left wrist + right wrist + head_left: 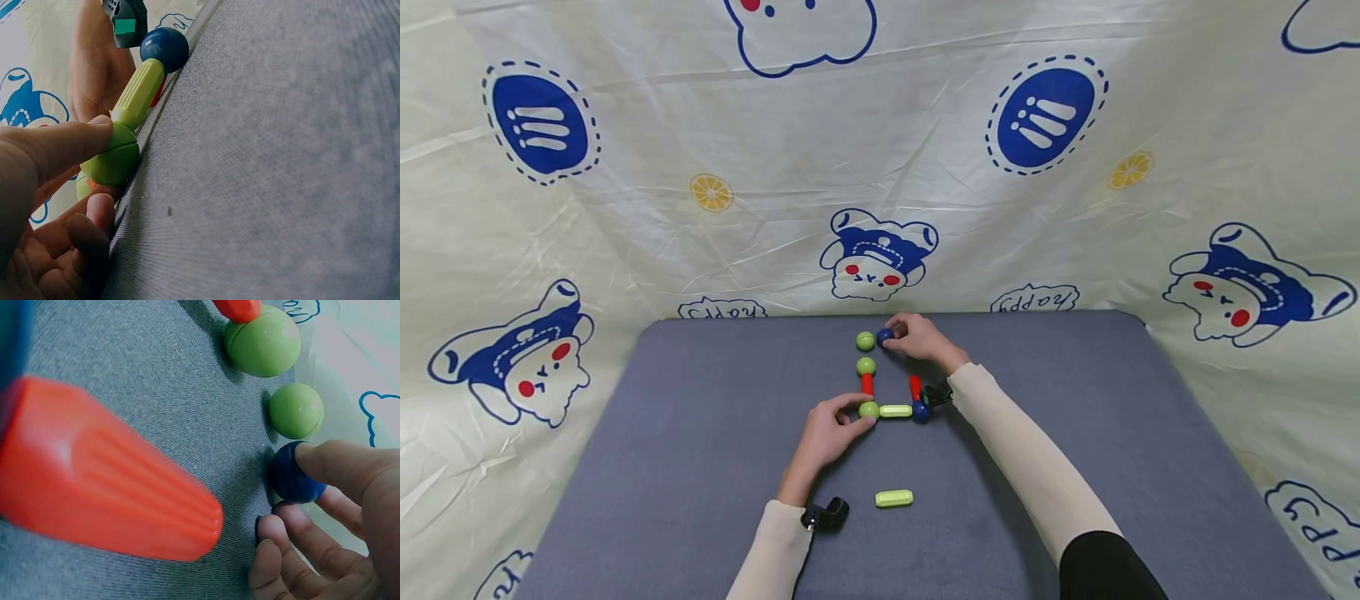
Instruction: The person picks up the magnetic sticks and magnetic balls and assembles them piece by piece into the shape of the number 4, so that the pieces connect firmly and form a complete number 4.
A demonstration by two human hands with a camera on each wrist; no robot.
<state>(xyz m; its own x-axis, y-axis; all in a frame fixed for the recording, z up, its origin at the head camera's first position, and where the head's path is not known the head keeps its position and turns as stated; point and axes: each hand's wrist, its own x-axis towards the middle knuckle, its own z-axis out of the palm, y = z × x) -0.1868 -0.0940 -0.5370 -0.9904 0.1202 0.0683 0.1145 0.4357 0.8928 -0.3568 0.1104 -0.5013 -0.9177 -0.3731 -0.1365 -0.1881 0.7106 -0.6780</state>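
Observation:
My left hand (pixel 829 430) holds a green ball (pixel 869 410) between thumb and fingers at the near left corner of a joined figure. From that ball a red rod (pixel 867 385) runs back to another green ball (pixel 866 366). A light green rod (pixel 896 411) leads right to a blue ball (pixel 921 412), from which a second red rod (pixel 125 481) points back with a free end. At the back, my right hand (pixel 922 340) pinches a separate blue ball (pixel 294 475) between thumb and fingers. Beside it sits a loose green ball (pixel 296 410).
A loose light green rod (pixel 894 498) lies nearer me on the grey table (pixel 700 467). Behind the table's far edge hangs a printed pale sheet (pixel 910 125). Both wrists wear black straps, the left strap (pixel 826 516) close above the table.

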